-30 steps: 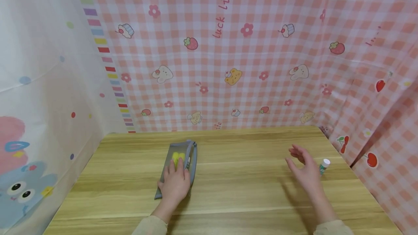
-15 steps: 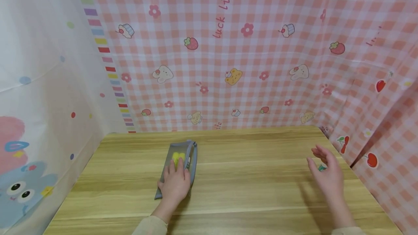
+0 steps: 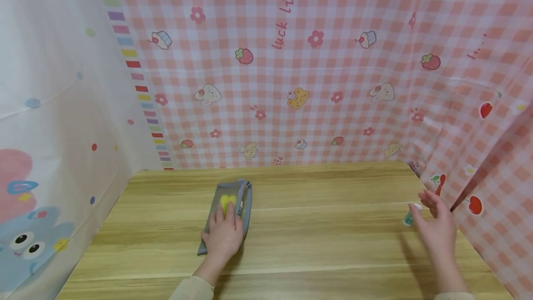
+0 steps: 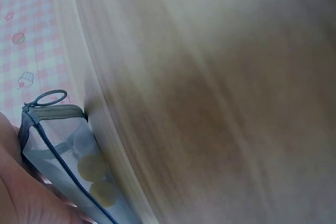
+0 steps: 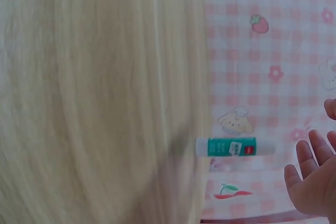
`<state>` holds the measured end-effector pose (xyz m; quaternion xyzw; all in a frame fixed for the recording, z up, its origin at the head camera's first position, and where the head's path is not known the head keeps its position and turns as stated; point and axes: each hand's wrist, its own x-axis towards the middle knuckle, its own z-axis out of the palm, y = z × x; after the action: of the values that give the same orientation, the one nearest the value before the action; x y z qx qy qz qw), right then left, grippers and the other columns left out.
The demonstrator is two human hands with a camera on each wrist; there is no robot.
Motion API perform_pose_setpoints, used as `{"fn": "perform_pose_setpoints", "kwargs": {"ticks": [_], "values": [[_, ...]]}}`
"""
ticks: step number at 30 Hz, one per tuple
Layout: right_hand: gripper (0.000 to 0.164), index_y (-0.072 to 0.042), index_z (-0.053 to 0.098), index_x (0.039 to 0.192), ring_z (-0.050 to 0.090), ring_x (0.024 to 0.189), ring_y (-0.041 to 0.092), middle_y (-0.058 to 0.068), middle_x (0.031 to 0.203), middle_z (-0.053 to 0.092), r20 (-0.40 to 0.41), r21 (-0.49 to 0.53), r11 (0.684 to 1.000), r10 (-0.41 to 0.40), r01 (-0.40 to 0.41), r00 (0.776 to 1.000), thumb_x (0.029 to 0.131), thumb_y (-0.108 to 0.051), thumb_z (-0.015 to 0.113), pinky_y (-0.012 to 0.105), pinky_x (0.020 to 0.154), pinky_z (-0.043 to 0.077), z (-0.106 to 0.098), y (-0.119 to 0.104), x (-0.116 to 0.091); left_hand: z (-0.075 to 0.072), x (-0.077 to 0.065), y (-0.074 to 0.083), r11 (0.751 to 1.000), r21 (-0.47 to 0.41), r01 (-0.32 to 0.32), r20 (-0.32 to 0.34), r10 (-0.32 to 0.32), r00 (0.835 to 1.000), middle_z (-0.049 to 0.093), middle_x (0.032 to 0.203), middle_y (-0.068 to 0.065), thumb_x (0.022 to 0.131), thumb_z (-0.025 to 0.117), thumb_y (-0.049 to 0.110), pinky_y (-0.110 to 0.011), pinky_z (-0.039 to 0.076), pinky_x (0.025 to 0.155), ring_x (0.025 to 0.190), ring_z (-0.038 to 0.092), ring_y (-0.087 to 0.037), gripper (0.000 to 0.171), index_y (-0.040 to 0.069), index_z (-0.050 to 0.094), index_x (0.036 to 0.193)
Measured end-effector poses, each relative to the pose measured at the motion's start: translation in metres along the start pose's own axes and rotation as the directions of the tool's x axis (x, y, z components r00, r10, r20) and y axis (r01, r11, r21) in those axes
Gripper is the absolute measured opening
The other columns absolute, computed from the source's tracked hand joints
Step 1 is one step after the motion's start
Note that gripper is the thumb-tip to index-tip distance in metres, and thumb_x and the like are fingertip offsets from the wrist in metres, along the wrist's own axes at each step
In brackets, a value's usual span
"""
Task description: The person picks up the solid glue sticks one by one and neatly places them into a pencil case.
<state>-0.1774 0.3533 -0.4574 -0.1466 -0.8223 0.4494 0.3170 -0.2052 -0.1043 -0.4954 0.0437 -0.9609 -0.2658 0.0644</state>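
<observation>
A grey mesh zipper pouch (image 3: 213,200) lies on the left part of the table, with yellow objects (image 3: 225,199) showing through its mesh. My left hand (image 3: 224,239) rests on the pouch, fingers spread over it. The left wrist view shows the pouch's side (image 4: 63,150), its dark zipper and a ring pull (image 4: 51,97). At the right, a green glue stick (image 3: 408,219) with a white cap stands upright on the table. My right hand (image 3: 439,233) is beside it with fingers loosely bent, holding nothing; its thumb overlaps the stick in the head view. The right wrist view shows the whole glue stick (image 5: 232,147) apart from the fingers.
The wooden table (image 3: 316,240) reaches back to a pink checked cloth (image 3: 316,68) hanging behind it. A white printed cloth (image 3: 83,119) hangs on the left, and more checked cloth (image 3: 499,161) hangs close along the right table edge.
My right hand has moved rightward, passing in front of the glue stick to its right side. The left hand and pouch have stayed in place.
</observation>
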Motion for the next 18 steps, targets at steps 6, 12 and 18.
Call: {"fn": "perform_pose_setpoints", "kwargs": {"ticks": [6, 12, 18], "values": [[0.059, -0.002, 0.044, 0.147, 0.050, 0.116, 0.003, 0.014, 0.136, 0.055, 0.090, -0.041, 0.994, 0.108, -0.104, 0.990, 0.095, -0.018, 0.067, 0.027, 0.109, 0.034, -0.003, 0.009, 0.004, 0.001, 0.000, 0.000, 1.000, 0.000, 0.000, -0.002, 0.000, 1.000, 0.029, 0.154, -0.030, 0.102, 0.038, 0.030, -0.085, 0.018, 0.091, 0.138, 0.026, -0.054, 0.054, 0.007, 0.039, 0.152], [0.068, 0.000, 0.032, 0.153, 0.043, 0.131, 0.032, 0.025, 0.146, 0.043, 0.176, -0.068, 0.981, 0.191, -0.182, 0.966, 0.099, -0.029, 0.060, 0.043, 0.114, 0.030, -0.006, 0.021, 0.009, 0.001, 0.001, -0.001, 1.000, 0.007, 0.002, -0.002, -0.002, 1.000, 0.029, 0.154, -0.030, 0.102, 0.038, 0.030, -0.086, 0.017, 0.091, 0.137, 0.025, -0.055, 0.054, 0.007, 0.039, 0.151], [0.071, 0.001, 0.028, 0.154, 0.049, 0.122, 0.018, 0.024, 0.144, 0.043, 0.205, -0.063, 0.967, 0.254, -0.246, 0.945, 0.098, -0.030, 0.061, 0.024, 0.107, 0.037, -0.006, 0.031, 0.013, 0.000, 0.000, 0.000, 1.000, 0.010, 0.004, -0.003, -0.004, 1.000, 0.029, 0.154, -0.029, 0.102, 0.038, 0.030, -0.085, 0.018, 0.091, 0.138, 0.025, -0.055, 0.054, 0.008, 0.040, 0.151]]}}
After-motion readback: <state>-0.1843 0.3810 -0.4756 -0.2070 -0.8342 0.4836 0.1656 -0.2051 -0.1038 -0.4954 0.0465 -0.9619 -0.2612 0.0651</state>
